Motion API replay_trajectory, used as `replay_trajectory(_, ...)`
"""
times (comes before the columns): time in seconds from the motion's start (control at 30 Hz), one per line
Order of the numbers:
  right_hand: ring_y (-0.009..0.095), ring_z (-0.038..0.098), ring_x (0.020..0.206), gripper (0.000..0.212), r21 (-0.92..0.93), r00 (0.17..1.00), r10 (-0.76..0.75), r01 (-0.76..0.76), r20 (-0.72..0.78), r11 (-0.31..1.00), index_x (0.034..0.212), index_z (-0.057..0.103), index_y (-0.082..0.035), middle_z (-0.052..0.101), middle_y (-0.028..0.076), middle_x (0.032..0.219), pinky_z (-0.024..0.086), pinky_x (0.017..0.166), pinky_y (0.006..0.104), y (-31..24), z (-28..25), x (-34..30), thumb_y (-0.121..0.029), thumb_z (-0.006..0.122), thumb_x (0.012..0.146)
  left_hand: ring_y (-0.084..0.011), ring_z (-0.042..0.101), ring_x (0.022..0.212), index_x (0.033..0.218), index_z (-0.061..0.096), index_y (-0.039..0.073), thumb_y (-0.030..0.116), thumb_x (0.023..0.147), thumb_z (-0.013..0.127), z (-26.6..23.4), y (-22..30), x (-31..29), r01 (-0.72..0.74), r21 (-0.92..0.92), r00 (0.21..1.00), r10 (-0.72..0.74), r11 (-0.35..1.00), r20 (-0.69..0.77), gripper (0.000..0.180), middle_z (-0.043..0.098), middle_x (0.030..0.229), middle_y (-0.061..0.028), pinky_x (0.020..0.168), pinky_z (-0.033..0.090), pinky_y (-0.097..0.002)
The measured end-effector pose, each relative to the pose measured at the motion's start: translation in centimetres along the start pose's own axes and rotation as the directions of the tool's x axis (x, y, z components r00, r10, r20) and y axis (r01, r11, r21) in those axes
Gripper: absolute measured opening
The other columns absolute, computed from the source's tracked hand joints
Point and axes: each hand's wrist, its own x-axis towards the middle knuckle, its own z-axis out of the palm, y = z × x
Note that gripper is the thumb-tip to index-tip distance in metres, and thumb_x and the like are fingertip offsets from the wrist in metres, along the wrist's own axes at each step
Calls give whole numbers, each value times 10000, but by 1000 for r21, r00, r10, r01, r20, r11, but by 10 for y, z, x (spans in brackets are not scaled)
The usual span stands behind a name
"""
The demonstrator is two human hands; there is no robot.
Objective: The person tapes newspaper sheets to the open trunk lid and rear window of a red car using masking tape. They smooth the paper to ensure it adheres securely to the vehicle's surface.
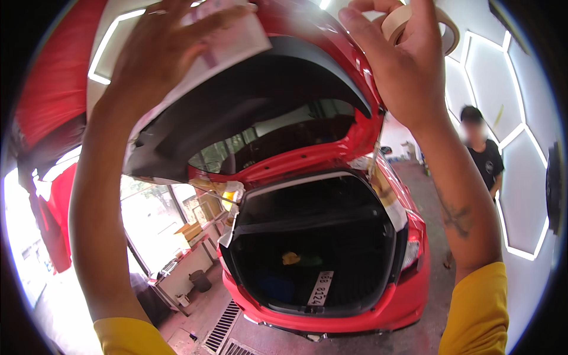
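Filling the middle of your view, a red car is standing with its tailgate raised, and its dark cargo opening is facing you. The tailgate's curved lower edge is arching just beneath your hands, while grey floor is stretching between the car's right flank and a wall of glowing hexagons. Beside that wall a person in a dark top is standing, legs mostly disappearing behind your right forearm; a small pale print is showing on the chest, too small to make out. You are holding both arms high, so the upper border is cutting off parts of both hands. Your left hand is blurring, its fingers spreading over a whitish sheet that is lying against the tailgate's upper side; you cannot tell whether they are pinching it. Purplish marks on the sheet are smearing beyond reading. Your right hand is gripping a cream tape roll with partly bent fingers, the thumb standing apart, and those fingers are hiding some of its ring. Down in the cargo opening, a white plate bearing dark characters is lying tilted near the rear edge; farther in, shadow is swallowing most shapes.
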Motion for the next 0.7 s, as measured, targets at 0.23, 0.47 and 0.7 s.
replay_trajectory(0.23,262,629,1214,947,397,934,297,-355,200,846,1580,233,15,550,224,1413,474,1077,387,-3,78,-12,-317,834,928,-392,475,1422,1456,619,291,282,950,758,7,-10,20,-25,-146,1000,22,989,-20,525,492,1546,-162,1169,406,-523)
replay_trajectory(0.47,270,614,1168,713,458,946,308,-319,99,830,1510,355,5,605,181,1302,326,1144,434,-27,104,-11,-59,742,914,-409,453,1431,1459,619,267,347,947,762,-3,-26,15,-62,-57,995,66,996,72,538,476,1554,-177,1172,396,-534)
replay_trajectory(0.7,278,676,1042,618,162,990,50,-28,-129,986,1467,457,-87,740,81,980,243,1142,472,-13,103,-16,-14,684,896,-434,387,1472,1262,757,209,347,935,782,25,-41,17,-101,44,993,98,994,72,356,397,1612,-199,1229,327,-549)
